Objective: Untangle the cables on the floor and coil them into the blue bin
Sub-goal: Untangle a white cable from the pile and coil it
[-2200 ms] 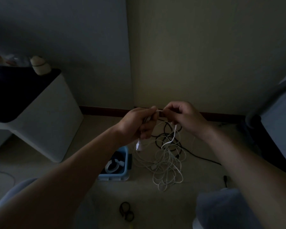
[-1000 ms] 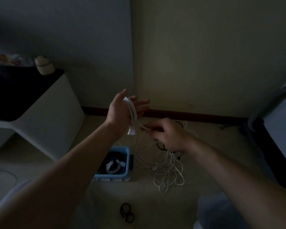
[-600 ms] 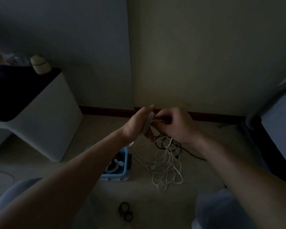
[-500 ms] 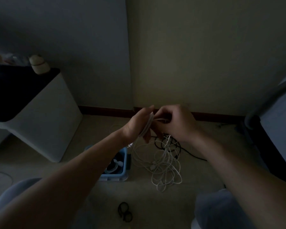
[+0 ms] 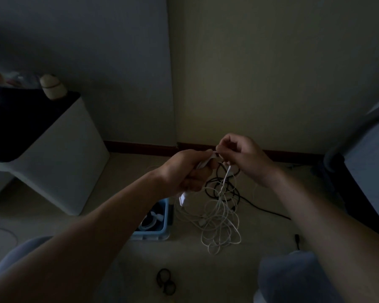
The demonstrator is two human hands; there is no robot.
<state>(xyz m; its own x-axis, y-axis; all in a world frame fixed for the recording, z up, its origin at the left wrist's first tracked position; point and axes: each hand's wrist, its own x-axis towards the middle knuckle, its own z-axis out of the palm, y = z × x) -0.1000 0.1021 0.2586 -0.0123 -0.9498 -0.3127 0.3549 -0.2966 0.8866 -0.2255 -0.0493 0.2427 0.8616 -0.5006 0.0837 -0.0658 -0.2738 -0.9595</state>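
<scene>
My left hand point(image 5: 187, 170) grips a small bundle of white cable wound around it, with a white plug point(image 5: 182, 199) hanging below the fist. My right hand point(image 5: 242, 157) pinches the same white cable just beside the left fingers. From there the white cable point(image 5: 220, 224) drops to a loose tangle on the floor. A black cable point(image 5: 222, 189) lies coiled under and behind it. The blue bin point(image 5: 157, 221) stands on the floor under my left forearm, with a coiled white cable point(image 5: 150, 220) inside.
A white cabinet point(image 5: 59, 165) with a dark top stands at the left. A small black looped cable point(image 5: 165, 282) lies on the floor near my knees. Walls meet in a corner behind the cables. Dark furniture point(image 5: 363, 162) fills the right edge.
My left hand, earlier raised and spread with cable looped over it, has dropped and closed around the loops. My right hand rose to pinch the cable beside it.
</scene>
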